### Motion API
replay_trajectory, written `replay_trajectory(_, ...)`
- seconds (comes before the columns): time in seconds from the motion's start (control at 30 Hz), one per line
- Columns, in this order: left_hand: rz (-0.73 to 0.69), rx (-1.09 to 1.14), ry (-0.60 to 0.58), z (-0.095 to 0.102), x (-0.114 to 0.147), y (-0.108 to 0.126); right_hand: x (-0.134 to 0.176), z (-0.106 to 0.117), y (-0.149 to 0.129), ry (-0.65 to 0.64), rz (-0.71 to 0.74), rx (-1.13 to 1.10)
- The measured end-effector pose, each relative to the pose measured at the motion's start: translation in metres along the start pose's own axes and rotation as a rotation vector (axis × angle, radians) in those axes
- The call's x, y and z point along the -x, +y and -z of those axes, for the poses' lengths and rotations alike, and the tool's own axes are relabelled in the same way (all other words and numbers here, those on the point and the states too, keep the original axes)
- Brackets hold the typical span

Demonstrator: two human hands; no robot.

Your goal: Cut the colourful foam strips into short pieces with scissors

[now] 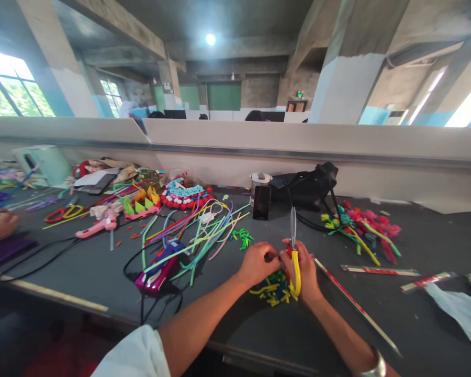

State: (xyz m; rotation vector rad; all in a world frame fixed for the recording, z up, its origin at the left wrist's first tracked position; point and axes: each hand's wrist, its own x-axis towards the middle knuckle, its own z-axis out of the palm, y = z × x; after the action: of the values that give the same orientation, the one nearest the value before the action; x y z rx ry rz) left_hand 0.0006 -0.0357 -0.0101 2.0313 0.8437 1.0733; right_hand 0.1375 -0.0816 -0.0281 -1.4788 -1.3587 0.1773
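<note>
My right hand (304, 269) is wrapped round a pair of scissors (296, 275) with yellow and red handles. The blades point up and away from me. Close beside it, my left hand (259, 263) is curled with its fingertips pinched near the scissors' handle. Whatever lies in that pinch is hidden. Below both hands is a heap of short yellow and dark green fuzzy pieces (273, 291), which look like cut pipe cleaners. A smaller group of bright green pieces (242, 238) lies just beyond my left hand.
Long pipe cleaners (204, 235) spread left of my hands, near a purple device (157, 275) and a pink glue gun (98, 224). A phone (261, 202) leans before a black bag (310, 186). Wrapped sticks (357, 301) lie right. Another person's hand (0, 228) is far left.
</note>
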Motion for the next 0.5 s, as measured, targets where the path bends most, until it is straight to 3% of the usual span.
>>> replay_trajectory(0.17,0.378,0.479,-0.109,0.0003,-0.0034,-0.0056,-0.0020,0.0020,-0.0014,-0.104,-0.082,-0.162)
replay_trajectory(0.5,0.478,0.625,-0.266,0.0079,-0.0054,-0.0048,-0.0034,0.0040,0.0041,-0.161,0.041,-0.168)
